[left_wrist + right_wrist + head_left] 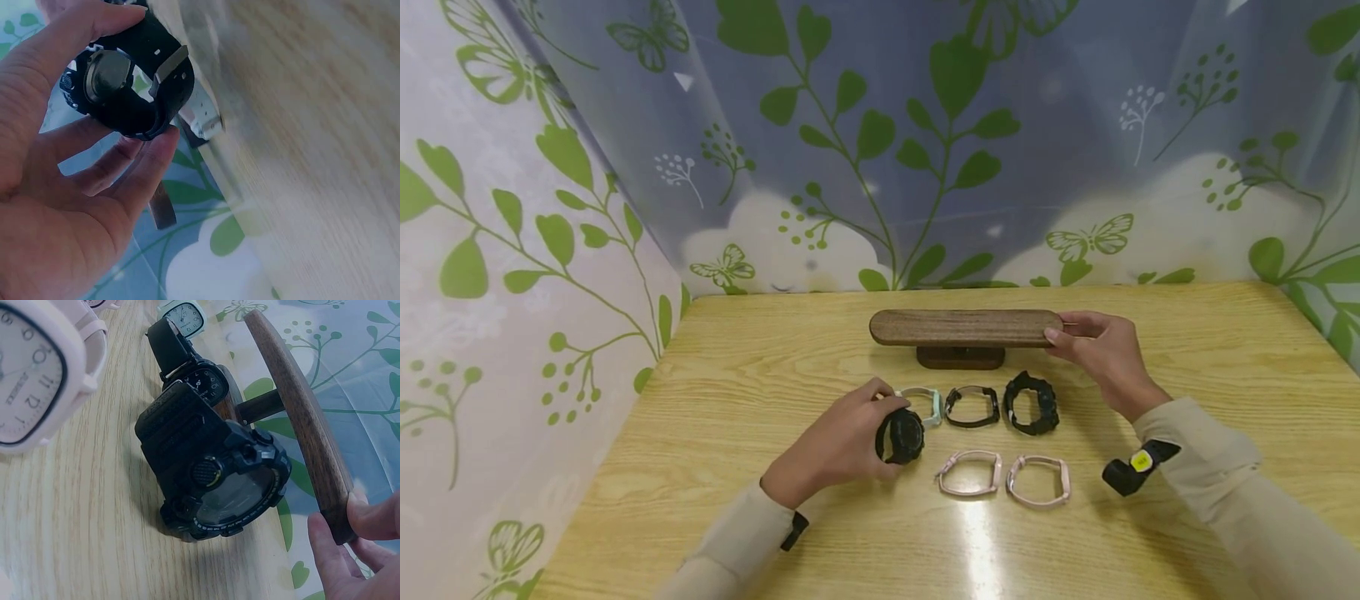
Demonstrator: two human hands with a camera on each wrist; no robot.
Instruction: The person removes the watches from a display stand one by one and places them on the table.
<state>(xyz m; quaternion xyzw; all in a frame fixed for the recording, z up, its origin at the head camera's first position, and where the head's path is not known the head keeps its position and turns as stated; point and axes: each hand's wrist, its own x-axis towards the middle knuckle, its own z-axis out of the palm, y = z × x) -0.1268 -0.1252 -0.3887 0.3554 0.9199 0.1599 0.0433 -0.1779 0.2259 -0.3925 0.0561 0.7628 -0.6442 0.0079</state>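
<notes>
My left hand (842, 437) grips a black digital-style watch (907, 435) between thumb and fingers, its strap buckled into a loop. In the left wrist view the watch's strap (172, 65) shows its metal keeper. Whether it touches the table is unclear. With thumb and fingers my right hand (1108, 354) pinches the right end of a dark wooden bar (962, 327), which stands on a short post and oval base (961, 358). Closest to that hand on the table is a chunky black watch (219, 481), loop upright.
Left of the chunky watch stand a slim black watch (203, 381) and a mint-green watch (936, 407). Two pink watches, one left (997, 472) and one right (1064, 481), form the front row. Leaf-patterned cloth (850, 208) hangs behind the wooden table (737, 358).
</notes>
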